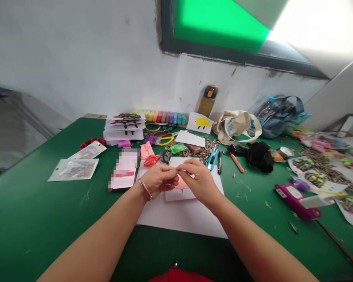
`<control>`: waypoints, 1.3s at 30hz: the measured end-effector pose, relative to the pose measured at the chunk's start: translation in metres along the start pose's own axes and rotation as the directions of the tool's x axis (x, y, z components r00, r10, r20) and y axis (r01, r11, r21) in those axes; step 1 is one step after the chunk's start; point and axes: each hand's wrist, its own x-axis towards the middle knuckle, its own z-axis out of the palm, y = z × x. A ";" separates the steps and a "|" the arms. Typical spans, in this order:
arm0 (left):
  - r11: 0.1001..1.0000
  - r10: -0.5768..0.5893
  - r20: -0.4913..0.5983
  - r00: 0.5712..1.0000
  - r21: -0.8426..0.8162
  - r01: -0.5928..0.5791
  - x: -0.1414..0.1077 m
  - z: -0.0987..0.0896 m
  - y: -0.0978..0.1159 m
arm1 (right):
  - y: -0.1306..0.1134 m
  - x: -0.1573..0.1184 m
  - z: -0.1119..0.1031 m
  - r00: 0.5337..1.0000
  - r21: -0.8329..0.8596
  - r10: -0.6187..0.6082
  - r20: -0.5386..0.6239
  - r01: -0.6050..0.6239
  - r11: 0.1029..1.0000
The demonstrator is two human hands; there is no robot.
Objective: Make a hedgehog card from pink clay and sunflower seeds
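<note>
My left hand [159, 181] and my right hand [199, 181] meet fingertip to fingertip above the white paper [182, 219]. Both are closed in a pinch; whatever lies between the fingertips is too small to make out. Beneath them, partly hidden, a pink flat shape [181, 183] rests on a smaller white card [179, 197]. Just behind my left hand are a red packet [151, 160] and a black packet [165, 157]. A teal cutter [212, 157] and a black pen [219, 162] lie beyond my right hand.
A phone [126, 168] and clear packets [73, 170] lie at the left. Stacked cards [124, 133], clay tubes [164, 117] and a bottle [207, 101] stand at the back. Right are a tote bag [238, 127], black cloth [259, 156] and a magenta glue gun [297, 201].
</note>
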 end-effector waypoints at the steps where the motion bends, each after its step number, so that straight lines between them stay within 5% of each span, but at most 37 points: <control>1: 1.000 -0.001 0.016 1.000 -0.008 0.001 0.000 0.000 0.000 | 0.000 0.000 0.000 1.000 0.004 -0.007 -0.008 0.007 1.000; 8: 0.995 0.001 0.035 0.999 -0.098 0.002 0.000 0.006 -0.006 | 0.000 -0.010 0.003 0.992 0.273 0.123 0.034 -0.128 0.954; 13: 0.997 0.012 0.083 0.997 -0.071 -0.006 0.002 0.006 -0.009 | 0.003 -0.011 0.004 0.913 0.574 0.379 0.151 -0.393 0.718; 18: 0.998 -0.009 0.104 0.995 -0.068 0.016 0.003 0.005 -0.010 | 0.007 -0.009 0.000 0.867 0.663 0.392 0.308 -0.492 0.565; 21: 0.997 -0.030 0.070 0.997 -0.075 0.035 0.003 0.005 -0.009 | 0.007 -0.010 -0.004 0.902 0.602 0.342 0.263 -0.431 0.672; 25: 0.996 -0.046 0.065 0.997 -0.072 0.051 0.002 0.007 -0.008 | 0.008 -0.013 -0.006 0.981 0.368 0.155 0.117 -0.187 0.911; 28: 0.996 -0.052 0.102 0.993 -0.061 0.058 0.001 0.010 -0.008 | 0.012 -0.014 -0.007 0.999 0.181 0.005 0.042 -0.013 0.983; 30: 0.996 -0.054 0.112 0.992 -0.068 0.061 0.000 0.010 -0.008 | 0.015 -0.013 -0.008 0.999 0.136 -0.012 0.039 0.006 0.991; 33: 0.994 -0.063 0.060 0.996 -0.083 0.068 0.001 0.008 -0.007 | 0.019 -0.009 -0.013 0.989 0.217 0.147 0.034 -0.151 0.964; 39: 0.997 -0.001 -0.125 0.992 -0.074 -0.009 0.005 -0.002 0.000 | 0.027 -0.003 -0.017 0.889 0.571 0.439 0.128 -0.428 0.701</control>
